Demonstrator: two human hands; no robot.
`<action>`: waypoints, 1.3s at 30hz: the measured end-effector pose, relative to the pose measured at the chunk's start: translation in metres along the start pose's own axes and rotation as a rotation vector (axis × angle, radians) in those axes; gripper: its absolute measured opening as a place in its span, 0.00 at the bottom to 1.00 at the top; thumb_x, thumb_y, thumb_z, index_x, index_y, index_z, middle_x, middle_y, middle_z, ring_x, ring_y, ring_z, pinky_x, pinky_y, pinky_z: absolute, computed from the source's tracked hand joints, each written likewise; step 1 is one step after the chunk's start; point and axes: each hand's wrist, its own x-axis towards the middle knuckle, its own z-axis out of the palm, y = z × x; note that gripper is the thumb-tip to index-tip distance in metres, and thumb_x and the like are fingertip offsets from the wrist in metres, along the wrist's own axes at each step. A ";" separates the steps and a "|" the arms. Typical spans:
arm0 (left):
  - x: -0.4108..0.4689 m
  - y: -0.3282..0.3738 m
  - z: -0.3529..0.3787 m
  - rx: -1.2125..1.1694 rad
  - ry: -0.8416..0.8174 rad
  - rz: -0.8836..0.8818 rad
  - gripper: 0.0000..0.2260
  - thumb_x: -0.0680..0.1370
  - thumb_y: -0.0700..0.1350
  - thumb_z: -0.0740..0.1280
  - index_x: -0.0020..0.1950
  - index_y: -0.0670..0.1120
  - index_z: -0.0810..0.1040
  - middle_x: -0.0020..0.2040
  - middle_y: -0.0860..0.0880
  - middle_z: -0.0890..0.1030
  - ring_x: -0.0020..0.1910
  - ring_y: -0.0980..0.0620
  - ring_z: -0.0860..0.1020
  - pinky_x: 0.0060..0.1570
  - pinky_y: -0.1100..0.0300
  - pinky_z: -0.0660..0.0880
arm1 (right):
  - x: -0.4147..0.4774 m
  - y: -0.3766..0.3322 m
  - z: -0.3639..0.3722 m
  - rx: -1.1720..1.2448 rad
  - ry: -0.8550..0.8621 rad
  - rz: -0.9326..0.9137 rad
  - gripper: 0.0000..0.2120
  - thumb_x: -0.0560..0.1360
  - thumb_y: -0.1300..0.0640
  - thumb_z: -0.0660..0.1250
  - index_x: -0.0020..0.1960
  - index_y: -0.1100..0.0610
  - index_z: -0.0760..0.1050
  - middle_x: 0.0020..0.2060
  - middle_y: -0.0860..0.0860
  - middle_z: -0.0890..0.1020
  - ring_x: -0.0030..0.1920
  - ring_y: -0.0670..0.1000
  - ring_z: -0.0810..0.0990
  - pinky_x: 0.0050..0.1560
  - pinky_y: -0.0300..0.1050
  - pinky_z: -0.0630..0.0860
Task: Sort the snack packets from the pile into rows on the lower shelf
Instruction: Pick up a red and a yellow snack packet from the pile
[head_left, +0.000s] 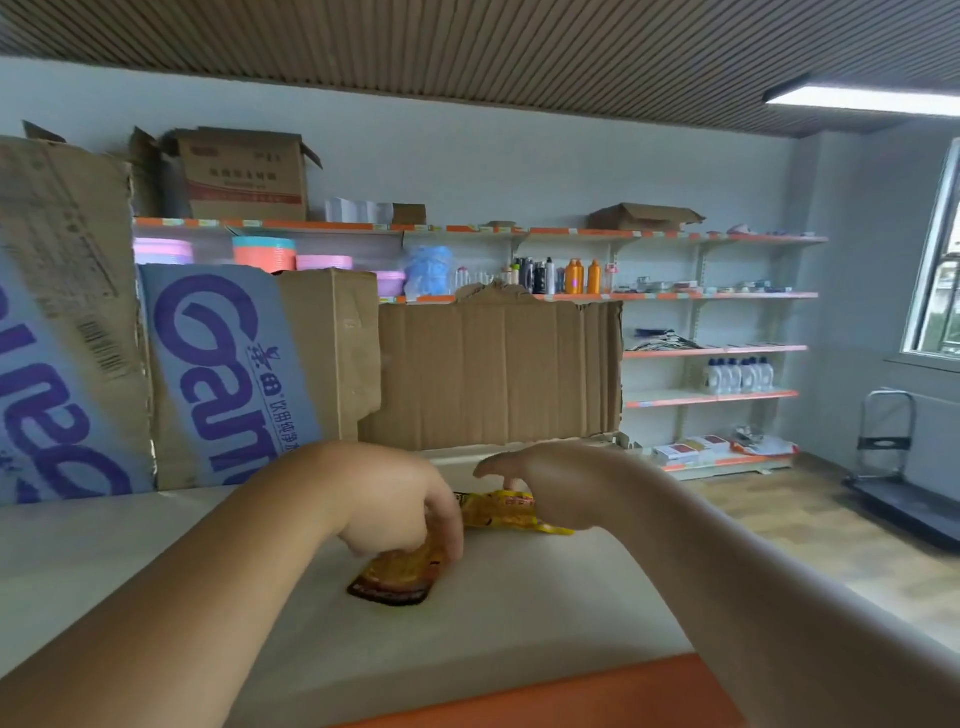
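A pale shelf (156, 571) with an orange front edge (571, 691) runs along a shop room, and cardboard boxes (493, 374) stand at its back edge. The dark packet (395, 584) lies mid-shelf, its long side pointing from front to back. The yellow packet (498, 512) lies just behind it, nearer the back edge, long side running left to right. The left hand (400, 504) curls its fingers over the dark packet's far end and seems to pinch it. The right hand (550, 483) is over the yellow packet's right end, fingers loose and straight. I cannot tell if it touches.
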 end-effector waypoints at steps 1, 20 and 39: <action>0.000 -0.002 0.000 -0.006 0.001 0.001 0.21 0.80 0.40 0.62 0.54 0.66 0.84 0.49 0.60 0.81 0.46 0.51 0.82 0.46 0.58 0.79 | 0.001 -0.002 0.001 -0.027 0.000 0.004 0.40 0.76 0.72 0.56 0.80 0.40 0.61 0.71 0.46 0.73 0.48 0.48 0.73 0.29 0.34 0.62; 0.010 -0.005 0.022 -0.072 0.178 -0.329 0.23 0.70 0.59 0.78 0.62 0.63 0.77 0.55 0.59 0.76 0.48 0.57 0.75 0.42 0.60 0.75 | -0.031 -0.009 -0.004 0.102 0.121 -0.070 0.07 0.82 0.54 0.64 0.58 0.52 0.78 0.57 0.50 0.79 0.47 0.50 0.79 0.37 0.40 0.72; -0.078 -0.002 0.049 -0.302 0.822 -0.332 0.22 0.67 0.54 0.78 0.58 0.63 0.75 0.53 0.58 0.84 0.50 0.57 0.82 0.52 0.52 0.81 | -0.035 -0.036 0.003 -0.033 0.120 -0.009 0.08 0.71 0.52 0.72 0.44 0.54 0.76 0.38 0.49 0.80 0.36 0.49 0.78 0.32 0.42 0.71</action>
